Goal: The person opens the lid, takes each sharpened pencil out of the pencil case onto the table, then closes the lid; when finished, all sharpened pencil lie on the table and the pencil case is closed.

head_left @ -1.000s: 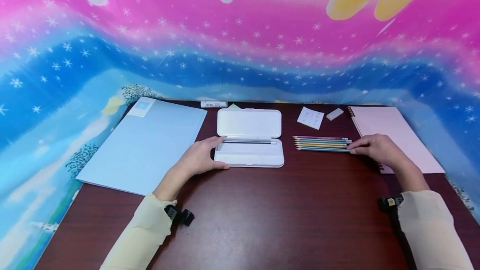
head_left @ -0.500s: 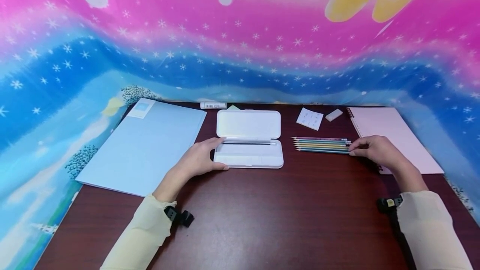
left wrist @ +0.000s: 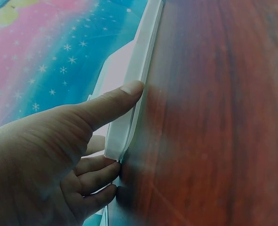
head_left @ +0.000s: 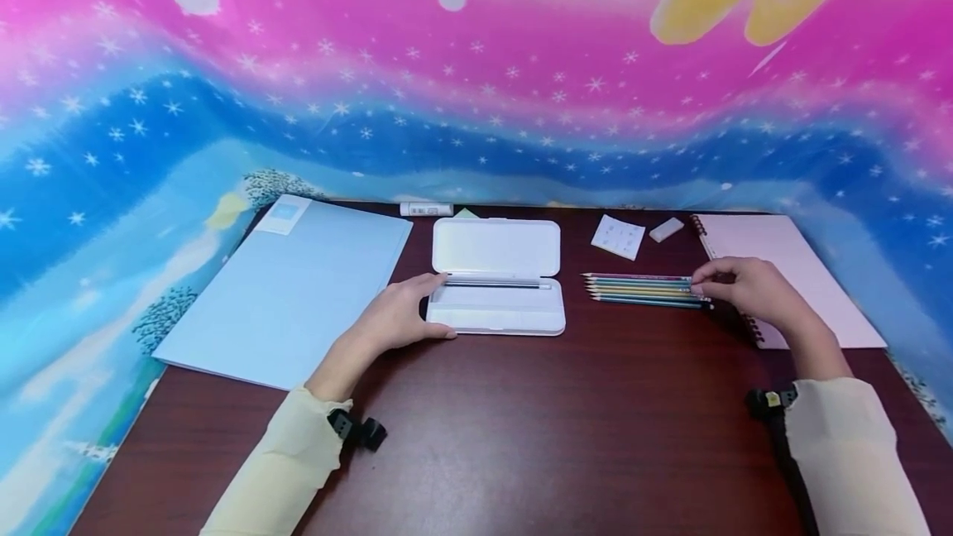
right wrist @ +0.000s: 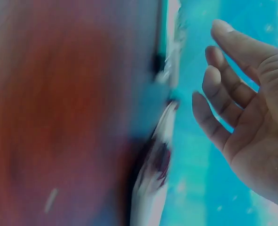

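A white pencil case [head_left: 495, 319] lies with its lid up at the middle of the table, a dark-and-white pencil-like stick along its hinge side. My left hand [head_left: 395, 313] holds its left end, thumb on the front edge and fingers around the end, as the left wrist view shows with the thumb along the case wall [left wrist: 124, 117]. To the right, several colored pencils [head_left: 640, 288] lie side by side, tips pointing left. Above their eraser ends is my right hand [head_left: 752, 288]; in the right wrist view its loosely curved fingers [right wrist: 214, 80] are apart from the pencils, holding nothing.
A pale blue folder [head_left: 298, 288] lies on the left, a pink spiral notebook [head_left: 797, 279] on the right. Along the back are a white glue-stick-like tube [head_left: 426, 209], a paper square [head_left: 618, 236] and an eraser [head_left: 666, 229]. A patterned cloth [head_left: 476, 106] rises behind.
My right hand has let go of the pencil ends and moved slightly up and away from the front pencil. The left hand stays on the pencil case.
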### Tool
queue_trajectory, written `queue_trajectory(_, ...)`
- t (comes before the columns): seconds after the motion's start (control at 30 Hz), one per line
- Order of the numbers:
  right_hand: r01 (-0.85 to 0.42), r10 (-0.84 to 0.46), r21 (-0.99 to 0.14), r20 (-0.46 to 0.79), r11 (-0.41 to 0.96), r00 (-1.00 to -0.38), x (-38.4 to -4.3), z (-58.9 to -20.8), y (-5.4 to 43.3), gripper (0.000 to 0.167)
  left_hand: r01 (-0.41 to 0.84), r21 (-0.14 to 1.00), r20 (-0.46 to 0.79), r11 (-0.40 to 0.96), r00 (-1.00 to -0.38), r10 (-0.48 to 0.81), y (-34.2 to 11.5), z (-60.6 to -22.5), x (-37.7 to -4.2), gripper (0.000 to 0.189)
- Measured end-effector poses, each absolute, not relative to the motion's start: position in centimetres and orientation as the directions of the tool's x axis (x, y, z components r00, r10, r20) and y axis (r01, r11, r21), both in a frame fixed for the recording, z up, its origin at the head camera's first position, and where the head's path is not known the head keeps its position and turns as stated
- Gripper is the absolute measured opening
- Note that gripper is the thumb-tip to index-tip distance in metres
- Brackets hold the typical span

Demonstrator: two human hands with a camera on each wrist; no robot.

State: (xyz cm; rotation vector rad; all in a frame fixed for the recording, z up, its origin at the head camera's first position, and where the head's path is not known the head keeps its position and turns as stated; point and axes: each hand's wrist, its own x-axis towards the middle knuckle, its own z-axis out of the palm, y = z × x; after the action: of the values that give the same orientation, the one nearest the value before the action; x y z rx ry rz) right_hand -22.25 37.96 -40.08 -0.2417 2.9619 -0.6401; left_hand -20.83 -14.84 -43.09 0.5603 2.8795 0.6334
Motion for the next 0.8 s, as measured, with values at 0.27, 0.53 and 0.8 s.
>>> queue_trajectory(0.27,-0.280,-0.324,-0.456,-0.021,0.845,-0.946,-24.0,-39.1,31.3,0.027,0.331,0.425,-0.055,0.843,-0.920,0.388,-14.9,-43.1,-20.8,0.097)
queue_trajectory(0.53,-0.432,-0.485,-0.471,0.010,0.769,-0.874,-25.5,-39.9,22.6,0.021,0.327,0.431,-0.061,0.841,-0.919,0.389,-14.9,-43.3,-20.8,0.097)
queue_trajectory(0.8,-0.499,-0.558,-0.359,-0.078,0.789,-0.826,-25.4,-40.0,16.9,0.022,0.336,0.437,-0.036,0.834,-0.920,0.390,-15.1,-43.3,-21.0,0.097)
